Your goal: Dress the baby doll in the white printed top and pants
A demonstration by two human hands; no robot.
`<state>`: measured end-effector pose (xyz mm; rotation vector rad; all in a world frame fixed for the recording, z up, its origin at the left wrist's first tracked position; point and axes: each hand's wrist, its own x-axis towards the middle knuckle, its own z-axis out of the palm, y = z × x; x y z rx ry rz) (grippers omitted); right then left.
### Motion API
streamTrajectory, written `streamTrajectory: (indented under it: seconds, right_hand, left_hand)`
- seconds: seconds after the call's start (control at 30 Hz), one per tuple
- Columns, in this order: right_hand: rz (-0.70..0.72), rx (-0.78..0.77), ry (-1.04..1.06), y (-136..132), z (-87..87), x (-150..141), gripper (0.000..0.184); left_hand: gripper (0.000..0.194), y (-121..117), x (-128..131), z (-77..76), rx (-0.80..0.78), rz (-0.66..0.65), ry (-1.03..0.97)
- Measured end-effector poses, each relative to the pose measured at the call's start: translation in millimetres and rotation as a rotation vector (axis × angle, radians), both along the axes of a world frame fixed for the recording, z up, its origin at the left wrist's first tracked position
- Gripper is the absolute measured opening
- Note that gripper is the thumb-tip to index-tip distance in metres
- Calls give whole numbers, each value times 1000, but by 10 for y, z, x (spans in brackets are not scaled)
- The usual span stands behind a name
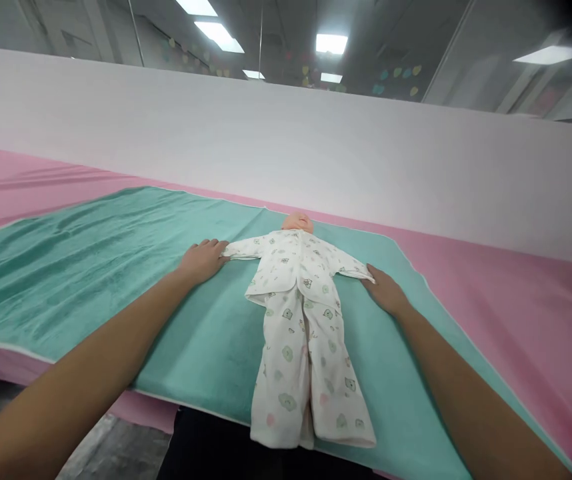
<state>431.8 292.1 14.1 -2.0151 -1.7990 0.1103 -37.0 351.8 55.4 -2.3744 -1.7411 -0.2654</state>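
Note:
A baby doll (298,222) lies on its back on a green blanket (206,340), its head toward the wall. It is dressed in a white printed long-sleeved top (293,260) and matching trousers (289,360), whose legs reach the near edge. My left hand (205,259) is closed on the cuff of the sleeve on the left. On the other side, my right hand (385,289) pinches the opposite cuff. Both sleeves stretch outward from the body. The doll's hands and feet are hidden by the clothes.
Pink cloth (506,287) covers the table around and under the blanket. Behind it stands a white wall (286,140) with glass (356,67) above. The blanket is wrinkled at the left. My dark-clothed lap (216,447) is against the near edge.

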Motion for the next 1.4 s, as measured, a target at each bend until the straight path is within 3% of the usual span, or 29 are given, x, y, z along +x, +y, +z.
streamTrajectory:
  seconds: [0.13,0.33,0.43,0.6,0.77,0.9,1.07,1.13,1.2,1.33,1.4]
  right_hand:
    - [8,38,102,-104,94,184,62]
    - [-292,-2,182,-153,187,257,49]
    - [-231,22,259,-143,170,232,43]
    - [-163,163,520,-160,141,185,41]
    - [-162,291,667,-104,49,237,43]
    - [-277,330,613,-27,-13,336,42]
    - [-288,314,259,-90,98,247,29]
    - [-290,380,205,-208,192,63,30]
    - [-201,423,264,-375,274,-221,33]
    - [329,248,486,-730,323,-912,39]
    - [409,225,522,-845,299,-1159,38]
  left_hand:
    - [35,-30,-82,36,17,149,-73]
    - [32,19,-181,55,49,329,-234]
    - [34,35,-163,74,40,419,-307]
    - [49,-6,-25,88,-151,372,-373]
    - [28,4,-28,59,-64,331,-512]
    - [23,64,-119,16,18,405,-571]
    - [26,2,-112,7,14,497,-507]
    - [28,-135,-22,31,75,462,-482]
    - [26,-349,129,53,129,336,-515]
    - [31,-854,532,21,-38,-104,-700]
    - [34,-1037,701,-29,-86,-228,-720]
